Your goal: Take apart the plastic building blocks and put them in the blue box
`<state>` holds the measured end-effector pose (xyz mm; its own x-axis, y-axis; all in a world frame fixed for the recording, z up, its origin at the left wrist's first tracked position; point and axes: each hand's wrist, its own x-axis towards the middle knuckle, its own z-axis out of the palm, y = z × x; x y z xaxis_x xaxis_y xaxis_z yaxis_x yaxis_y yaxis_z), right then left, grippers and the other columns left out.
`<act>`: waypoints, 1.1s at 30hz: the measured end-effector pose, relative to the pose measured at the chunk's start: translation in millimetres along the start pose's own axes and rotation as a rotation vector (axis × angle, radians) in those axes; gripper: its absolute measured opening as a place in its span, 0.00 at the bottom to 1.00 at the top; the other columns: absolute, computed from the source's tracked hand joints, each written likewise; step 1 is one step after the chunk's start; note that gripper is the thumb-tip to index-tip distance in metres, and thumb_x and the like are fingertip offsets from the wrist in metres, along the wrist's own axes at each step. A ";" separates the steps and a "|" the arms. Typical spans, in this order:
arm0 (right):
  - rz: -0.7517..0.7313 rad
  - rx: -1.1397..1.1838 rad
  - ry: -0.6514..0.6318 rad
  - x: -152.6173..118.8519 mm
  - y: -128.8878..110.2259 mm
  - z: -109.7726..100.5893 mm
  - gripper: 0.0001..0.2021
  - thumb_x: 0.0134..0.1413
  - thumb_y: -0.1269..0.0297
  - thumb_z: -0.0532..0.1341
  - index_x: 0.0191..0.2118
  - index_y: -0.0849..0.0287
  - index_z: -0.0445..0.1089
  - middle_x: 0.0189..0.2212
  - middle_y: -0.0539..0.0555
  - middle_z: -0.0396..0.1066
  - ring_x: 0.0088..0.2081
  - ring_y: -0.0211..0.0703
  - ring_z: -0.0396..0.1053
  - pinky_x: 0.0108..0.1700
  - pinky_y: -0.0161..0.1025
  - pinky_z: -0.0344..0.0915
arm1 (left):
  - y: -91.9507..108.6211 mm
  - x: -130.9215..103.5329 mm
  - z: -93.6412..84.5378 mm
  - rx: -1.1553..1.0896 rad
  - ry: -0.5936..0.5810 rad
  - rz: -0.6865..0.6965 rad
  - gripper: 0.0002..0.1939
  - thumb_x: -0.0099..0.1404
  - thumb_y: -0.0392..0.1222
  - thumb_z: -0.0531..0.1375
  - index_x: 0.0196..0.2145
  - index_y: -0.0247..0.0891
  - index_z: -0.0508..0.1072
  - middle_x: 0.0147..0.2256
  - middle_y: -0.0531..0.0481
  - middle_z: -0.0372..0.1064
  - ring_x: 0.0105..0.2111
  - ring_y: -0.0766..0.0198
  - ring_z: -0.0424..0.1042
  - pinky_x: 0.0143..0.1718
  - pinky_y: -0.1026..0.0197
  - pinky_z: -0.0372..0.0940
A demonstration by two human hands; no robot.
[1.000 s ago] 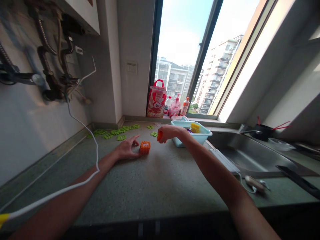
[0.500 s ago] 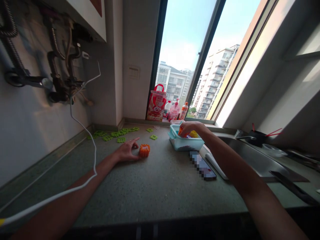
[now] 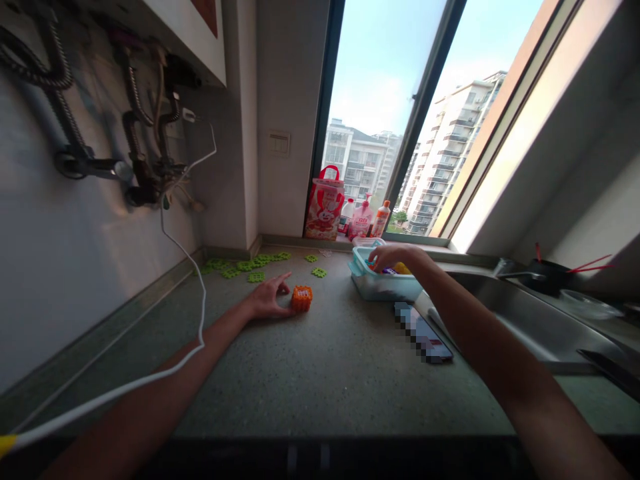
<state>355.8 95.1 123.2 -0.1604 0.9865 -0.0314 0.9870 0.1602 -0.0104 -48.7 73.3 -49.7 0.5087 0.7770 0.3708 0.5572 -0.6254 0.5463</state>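
Observation:
My left hand (image 3: 270, 298) rests on the counter, its thumb and fingers spread, holding nothing. Just right of it stands a small orange cube (image 3: 301, 299) of interlocking plastic pieces with a paler patterned top; the thumb tip lies close to its left side. My right hand (image 3: 393, 256) reaches over the rim into a light blue plastic box (image 3: 387, 288), fingers bent downward. A bit of orange shows by those fingers, but the fingertips are hidden, so I cannot tell whether they grip it. Purple and yellow pieces (image 3: 403, 268) also show inside the box.
Several flat green lattice pieces (image 3: 256, 277) lie along the back wall. A phone (image 3: 425, 337) lies in front of the box, with a sink (image 3: 505, 313) to the right. A white cable (image 3: 204, 307) hangs across my left forearm. Bottles (image 3: 361, 220) and a red-and-white bag (image 3: 325, 212) stand by the window.
The whole view has shifted, so things appear a little further right. My right hand sits deeper in the box, and less orange shows under its fingers. My left hand stays by the cube.

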 end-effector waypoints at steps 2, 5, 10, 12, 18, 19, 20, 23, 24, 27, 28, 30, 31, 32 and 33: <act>-0.077 -0.017 0.057 -7.4 -9.9 -9.7 0.21 0.44 0.66 0.74 0.48 0.62 0.80 0.42 0.61 0.80 0.41 0.50 0.78 0.42 0.38 0.70 | -2.5 0.2 1.4 -0.005 -0.004 0.006 0.60 0.46 0.61 0.74 0.71 0.40 0.59 0.45 0.44 0.77 0.45 0.49 0.76 0.53 0.50 0.68; -0.272 -0.002 0.172 -18.4 -53.9 -3.3 0.28 0.53 0.59 0.71 0.60 0.54 0.72 0.55 0.60 0.76 0.52 0.53 0.74 0.53 0.42 0.69 | -6.9 0.0 3.2 -0.031 -0.013 0.016 0.60 0.46 0.59 0.75 0.72 0.41 0.59 0.45 0.44 0.76 0.45 0.50 0.76 0.53 0.49 0.68; -0.610 0.006 -0.013 -25.6 -165.2 50.6 0.44 0.46 0.55 0.73 0.70 0.52 0.61 0.58 0.62 0.72 0.53 0.56 0.75 0.52 0.43 0.69 | -7.1 -3.6 -5.5 -0.278 -0.009 -0.041 0.54 0.53 0.57 0.71 0.72 0.43 0.56 0.47 0.44 0.77 0.49 0.51 0.76 0.53 0.50 0.67; -0.593 -0.067 -0.118 -21.3 -196.4 68.6 0.46 0.45 0.55 0.73 0.71 0.50 0.59 0.58 0.62 0.72 0.51 0.56 0.76 0.48 0.42 0.70 | -5.5 -5.5 -13.4 -0.384 0.097 -0.080 0.44 0.62 0.58 0.62 0.71 0.40 0.57 0.47 0.42 0.78 0.50 0.50 0.75 0.53 0.49 0.66; -0.604 -0.149 -0.269 -1.7 -227.1 88.2 0.34 0.39 0.63 0.72 0.58 0.55 0.74 0.48 0.59 0.79 0.48 0.56 0.77 0.40 0.38 0.68 | -7.6 -7.2 -26.2 -0.498 0.475 -0.244 0.36 0.69 0.57 0.43 0.67 0.33 0.62 0.44 0.39 0.80 0.48 0.50 0.76 0.46 0.49 0.66; -0.604 -0.143 -0.282 -0.4 -228.0 88.4 0.31 0.38 0.64 0.73 0.54 0.56 0.76 0.46 0.58 0.80 0.47 0.55 0.77 0.39 0.38 0.68 | -8.8 -6.7 -26.0 -0.507 0.488 -0.257 0.36 0.69 0.57 0.43 0.66 0.33 0.62 0.43 0.39 0.80 0.48 0.50 0.77 0.46 0.50 0.66; -0.600 -0.133 -0.289 0.1 -228.0 87.6 0.28 0.37 0.64 0.73 0.50 0.57 0.78 0.44 0.57 0.81 0.46 0.55 0.78 0.38 0.37 0.68 | -9.9 -6.1 -25.6 -0.509 0.492 -0.264 0.36 0.69 0.58 0.43 0.66 0.33 0.63 0.43 0.40 0.80 0.48 0.50 0.77 0.45 0.50 0.66; -0.557 -0.081 -0.270 -0.8 -218.2 75.3 0.23 0.37 0.64 0.74 0.46 0.57 0.79 0.43 0.55 0.82 0.44 0.51 0.78 0.38 0.35 0.67 | -11.9 -4.1 -24.3 -0.503 0.499 -0.269 0.37 0.69 0.60 0.41 0.64 0.34 0.65 0.42 0.40 0.80 0.47 0.50 0.77 0.45 0.50 0.66; -0.533 -0.055 -0.255 -1.3 -209.8 66.8 0.23 0.39 0.64 0.74 0.47 0.56 0.78 0.43 0.53 0.82 0.43 0.49 0.79 0.37 0.34 0.67 | -12.1 -3.5 -24.2 -0.507 0.500 -0.272 0.37 0.69 0.61 0.41 0.64 0.34 0.65 0.41 0.40 0.81 0.47 0.50 0.77 0.44 0.50 0.66; -0.426 0.025 -0.189 -2.0 -166.9 29.9 0.24 0.47 0.65 0.72 0.53 0.55 0.75 0.43 0.51 0.82 0.38 0.42 0.79 0.35 0.31 0.67 | -11.3 -1.8 -24.5 -0.502 0.488 -0.281 0.37 0.68 0.61 0.42 0.63 0.33 0.66 0.42 0.40 0.81 0.47 0.49 0.77 0.44 0.50 0.66; -0.377 0.045 -0.160 -1.8 -147.8 15.9 0.24 0.48 0.65 0.71 0.54 0.56 0.74 0.43 0.52 0.82 0.37 0.41 0.79 0.34 0.30 0.67 | -10.8 -1.4 -24.7 -0.491 0.481 -0.280 0.37 0.68 0.60 0.43 0.63 0.33 0.66 0.42 0.40 0.81 0.47 0.49 0.77 0.44 0.50 0.66; -0.274 0.076 -0.116 -0.8 -106.6 -9.5 0.23 0.50 0.67 0.70 0.54 0.57 0.74 0.43 0.54 0.81 0.36 0.41 0.79 0.33 0.30 0.67 | -9.8 -0.6 -25.0 -0.473 0.468 -0.280 0.37 0.68 0.60 0.43 0.63 0.33 0.66 0.42 0.40 0.80 0.47 0.49 0.77 0.44 0.50 0.66; -0.222 0.082 -0.103 -0.1 -86.1 -19.2 0.22 0.50 0.67 0.70 0.53 0.59 0.75 0.41 0.55 0.81 0.35 0.42 0.79 0.33 0.31 0.68 | -9.3 -0.3 -25.2 -0.466 0.465 -0.283 0.36 0.68 0.60 0.44 0.62 0.33 0.67 0.42 0.40 0.81 0.47 0.49 0.77 0.43 0.50 0.66; -0.165 0.084 -0.089 0.8 -66.9 -26.3 0.20 0.49 0.68 0.71 0.51 0.61 0.76 0.40 0.57 0.81 0.35 0.44 0.79 0.33 0.32 0.69 | -8.8 0.0 -25.3 -0.460 0.461 -0.286 0.36 0.68 0.60 0.44 0.62 0.33 0.67 0.42 0.40 0.81 0.46 0.49 0.77 0.43 0.50 0.65; -0.112 0.088 -0.087 1.8 -49.4 -30.5 0.19 0.48 0.69 0.72 0.48 0.62 0.77 0.38 0.58 0.81 0.35 0.46 0.79 0.33 0.33 0.69 | -8.3 0.3 -25.5 -0.454 0.456 -0.290 0.36 0.68 0.60 0.44 0.61 0.33 0.67 0.42 0.40 0.81 0.46 0.48 0.76 0.43 0.50 0.65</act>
<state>307.0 90.0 154.2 -0.2731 0.9555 -0.1114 0.9593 0.2619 -0.1057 -69.9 80.6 -35.0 -0.0004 0.9225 0.3861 0.2488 -0.3739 0.8935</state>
